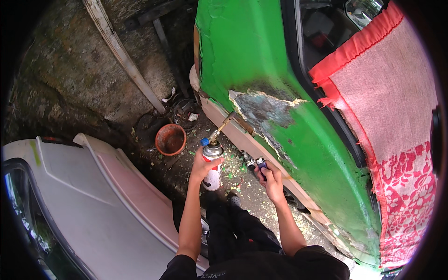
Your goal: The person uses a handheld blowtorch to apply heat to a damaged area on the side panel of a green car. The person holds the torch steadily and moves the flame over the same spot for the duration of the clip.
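Note:
My left hand (205, 166) is wrapped round a blowtorch (213, 179), a white and red gas can with a blue knob and a brass nozzle. The nozzle tip reches the green car body (261, 42) in this view, close to a patch of blistered, peeled paint (268, 108) with scorching along its upper edge. No flame is visible. My right hand (273, 182) is closed on a small dark lighter (262, 164) with a metal top, held beside the car's lower edge. Part of the lighter is hidden by my fingers.
A white car (88, 186) stands close on my left. A reddish-brown pot (171, 139) sits on the ground ahead, near a long pole (126, 58). Paint flakes litter the ground by my feet. A red and pink cloth (378, 93) drapes over the green car.

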Tool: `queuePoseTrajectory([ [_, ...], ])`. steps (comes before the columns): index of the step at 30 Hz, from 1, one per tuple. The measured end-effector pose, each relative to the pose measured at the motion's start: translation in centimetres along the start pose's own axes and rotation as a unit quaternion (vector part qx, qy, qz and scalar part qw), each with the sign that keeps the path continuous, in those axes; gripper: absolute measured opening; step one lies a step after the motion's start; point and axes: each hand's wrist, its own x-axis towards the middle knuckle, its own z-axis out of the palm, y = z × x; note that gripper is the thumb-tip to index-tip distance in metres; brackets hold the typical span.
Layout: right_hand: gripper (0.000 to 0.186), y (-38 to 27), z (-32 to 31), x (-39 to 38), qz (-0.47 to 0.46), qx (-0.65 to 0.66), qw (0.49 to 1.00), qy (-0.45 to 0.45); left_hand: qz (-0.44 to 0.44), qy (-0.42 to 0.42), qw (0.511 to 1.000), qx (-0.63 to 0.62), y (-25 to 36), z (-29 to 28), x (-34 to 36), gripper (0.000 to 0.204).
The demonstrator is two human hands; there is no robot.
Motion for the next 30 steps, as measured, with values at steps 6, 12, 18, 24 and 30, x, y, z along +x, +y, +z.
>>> queuePoseTrajectory([
  [6, 0.02, 0.1, -0.2, 0.1, 0.003, 0.0, 1.0, 0.006, 0.016, 0.005, 0.999, 0.038, -0.6, -0.1, -0.8, 0.056],
  [12, 0.02, -0.1, -0.2, 0.2, -0.001, 0.001, 1.0, 0.006, 0.004, 0.012, 1.0, 0.001, -1.6, -0.4, -0.4, 0.057],
  [18, 0.023, -0.1, -0.1, 0.1, -0.011, -0.025, 1.0, -0.003, -0.007, 0.018, 1.0, 0.004, -0.9, -0.4, -0.2, 0.054],
  [24, 0.022, -0.1, 0.0, 0.2, -0.008, -0.012, 1.0, -0.006, -0.003, 0.017, 1.0, 0.002, -1.0, -0.1, -0.2, 0.053],
  [30, 0.022, -0.2, 0.0, 0.1, -0.014, -0.012, 1.0, -0.01, -0.012, 0.016, 1.0, -0.007, -0.8, -0.2, 0.1, 0.052],
])
